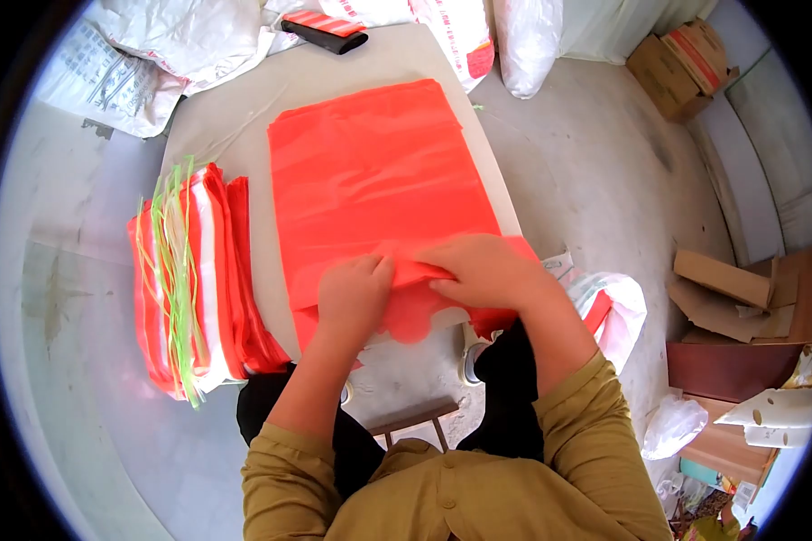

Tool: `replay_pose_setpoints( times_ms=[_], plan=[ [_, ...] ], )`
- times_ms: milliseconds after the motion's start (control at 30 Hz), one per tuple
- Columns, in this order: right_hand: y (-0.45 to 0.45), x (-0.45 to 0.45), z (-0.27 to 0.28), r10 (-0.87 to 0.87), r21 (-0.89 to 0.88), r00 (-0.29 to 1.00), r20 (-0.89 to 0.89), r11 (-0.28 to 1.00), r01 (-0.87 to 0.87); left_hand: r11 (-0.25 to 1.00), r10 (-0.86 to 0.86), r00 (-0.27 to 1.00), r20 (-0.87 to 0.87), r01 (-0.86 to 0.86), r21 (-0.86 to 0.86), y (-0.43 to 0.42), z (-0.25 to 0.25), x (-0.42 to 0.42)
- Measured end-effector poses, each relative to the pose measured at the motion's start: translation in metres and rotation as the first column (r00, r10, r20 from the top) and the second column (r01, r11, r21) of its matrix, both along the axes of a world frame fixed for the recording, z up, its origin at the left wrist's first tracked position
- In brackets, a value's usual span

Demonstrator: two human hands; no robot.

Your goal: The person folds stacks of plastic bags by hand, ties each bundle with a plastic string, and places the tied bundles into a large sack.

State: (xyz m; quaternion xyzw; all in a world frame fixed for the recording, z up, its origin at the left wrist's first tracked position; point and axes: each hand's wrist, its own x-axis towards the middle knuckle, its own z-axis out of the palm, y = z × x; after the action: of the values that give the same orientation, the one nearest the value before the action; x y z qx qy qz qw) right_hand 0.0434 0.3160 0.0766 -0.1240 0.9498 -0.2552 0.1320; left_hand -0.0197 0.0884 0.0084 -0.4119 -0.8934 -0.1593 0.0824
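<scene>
A stack of flat red plastic sheets or bags (370, 171) lies on the beige table (216, 126). At its near edge my left hand (356, 288) is closed on the red plastic, with the thumb towards the middle. My right hand (483, 270) pinches the same bunched edge from the right. Between the hands a thin, see-through part of the plastic hangs over the table's near edge. On the left lies a thick bundle of red and white folded plastic (209, 270), with light green strips (176, 279) lying across it.
A black and red roll (325, 32) sits at the table's far end. White sacks (176, 41) stand beyond it. Cardboard boxes (681, 72) are at the far right, and an open carton (740, 361) is nearer. A white bag (618, 316) stands right of my knees.
</scene>
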Motion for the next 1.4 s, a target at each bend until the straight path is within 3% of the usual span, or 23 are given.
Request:
replay_pose_setpoints(
  times_ms=[100, 133, 200, 233, 300, 367, 433, 467, 533, 600, 633, 700, 767, 867, 967, 1100, 1167, 1200, 1267, 1300, 1400],
  plan=[
    [0.034, 0.012, 0.023, -0.041, -0.238, 0.988, 0.146, 0.968, 0.075, 1.000, -0.002, 0.988, 0.156, 0.001, 0.005, -0.013, 0.028, 0.008],
    [0.053, 0.014, 0.017, -0.003, -0.409, 0.982, 0.190, 0.909, 0.082, 1.000, 0.001, 0.977, 0.212, -0.005, 0.018, -0.018, 0.040, 0.009],
    [0.083, 0.016, -0.001, 0.095, -0.702, 0.963, 0.251, 0.703, 0.114, 0.999, 0.008, 0.916, 0.400, -0.026, 0.041, -0.031, 0.067, 0.007],
    [0.081, 0.016, -0.002, 0.134, -0.835, 0.959, 0.248, 0.532, 0.142, 0.998, 0.009, 0.874, 0.487, -0.039, 0.052, -0.037, 0.074, 0.004],
    [0.072, 0.015, -0.004, 0.211, -0.974, 0.954, 0.213, 0.128, 0.189, 0.959, -0.048, 0.620, 0.783, -0.191, 0.210, -0.049, 0.079, 0.001],
    [0.055, 0.022, -0.027, -0.209, -0.898, 0.902, 0.377, 0.155, 0.411, 0.872, -0.171, 0.343, 0.924, -0.384, 0.304, -0.056, 0.079, 0.002],
    [0.020, 0.003, -0.038, 0.057, -0.914, 0.925, 0.376, -0.145, 0.380, 0.746, -0.330, 0.114, 0.937, -0.577, 0.332, -0.059, 0.068, 0.005],
    [0.007, -0.013, -0.049, 0.371, -0.873, 0.909, 0.191, -0.359, 0.330, 0.688, -0.393, 0.071, 0.917, -0.639, 0.344, -0.059, 0.062, 0.006],
    [-0.022, -0.025, -0.051, 0.516, -0.741, 0.847, 0.131, -0.516, 0.429, 0.565, -0.522, -0.002, 0.853, -0.751, 0.343, -0.054, 0.048, 0.009],
    [-0.052, -0.017, -0.046, 0.304, -0.645, 0.798, 0.521, -0.472, 0.601, 0.554, -0.461, 0.046, 0.886, -0.765, 0.328, -0.049, 0.031, 0.011],
    [-0.060, -0.020, -0.052, 0.208, -0.733, 0.794, 0.572, -0.304, 0.608, 0.548, -0.428, 0.068, 0.901, -0.773, 0.319, -0.048, 0.025, 0.011],
    [-0.070, -0.025, -0.070, -0.005, -0.795, 0.797, 0.604, 0.066, 0.603, 0.660, -0.215, 0.155, 0.964, -0.704, 0.260, -0.049, 0.020, 0.013],
    [-0.077, -0.027, -0.077, -0.042, -0.782, 0.786, 0.617, 0.083, 0.618, 0.755, -0.002, 0.258, 0.966, -0.633, 0.170, -0.051, 0.015, 0.011],
    [-0.086, -0.031, -0.088, -0.128, -0.767, 0.764, 0.633, 0.034, 0.641, 0.711, -0.145, 0.277, 0.950, -0.639, 0.295, -0.064, -0.010, 0.006],
    [-0.090, -0.030, -0.094, -0.249, -0.741, 0.728, 0.639, 0.054, 0.669, 0.604, -0.423, 0.151, 0.894, -0.688, 0.402, -0.067, 0.004, 0.008],
    [-0.097, -0.032, -0.065, -0.309, -0.734, 0.720, 0.622, 0.090, 0.673, 0.757, -0.133, 0.319, 0.938, -0.579, 0.304, -0.073, 0.003, 0.007],
    [-0.089, -0.038, -0.092, -0.433, -0.786, 0.819, 0.376, 0.318, 0.529, 0.812, 0.042, 0.416, 0.908, -0.544, 0.212, -0.074, 0.023, 0.007],
    [-0.089, -0.041, -0.090, -0.475, -0.778, 0.848, 0.234, 0.432, 0.457, 0.841, 0.128, 0.653, 0.746, -0.470, 0.267, -0.082, 0.019, 0.005],
    [-0.084, -0.039, -0.083, -0.428, -0.708, 0.883, 0.192, 0.563, 0.426, 0.841, 0.314, 0.824, 0.472, -0.472, 0.264, -0.104, 0.020, -0.007],
    [-0.083, -0.038, -0.075, -0.404, -0.668, 0.898, 0.173, 0.622, 0.408, 0.843, 0.390, 0.867, 0.309, -0.472, 0.260, -0.117, 0.023, -0.014],
    [-0.084, -0.036, -0.073, -0.362, -0.623, 0.929, 0.083, 0.708, 0.332, 0.767, 0.586, 0.798, 0.143, -0.603, 0.220, -0.163, 0.030, -0.029]
  ],
)
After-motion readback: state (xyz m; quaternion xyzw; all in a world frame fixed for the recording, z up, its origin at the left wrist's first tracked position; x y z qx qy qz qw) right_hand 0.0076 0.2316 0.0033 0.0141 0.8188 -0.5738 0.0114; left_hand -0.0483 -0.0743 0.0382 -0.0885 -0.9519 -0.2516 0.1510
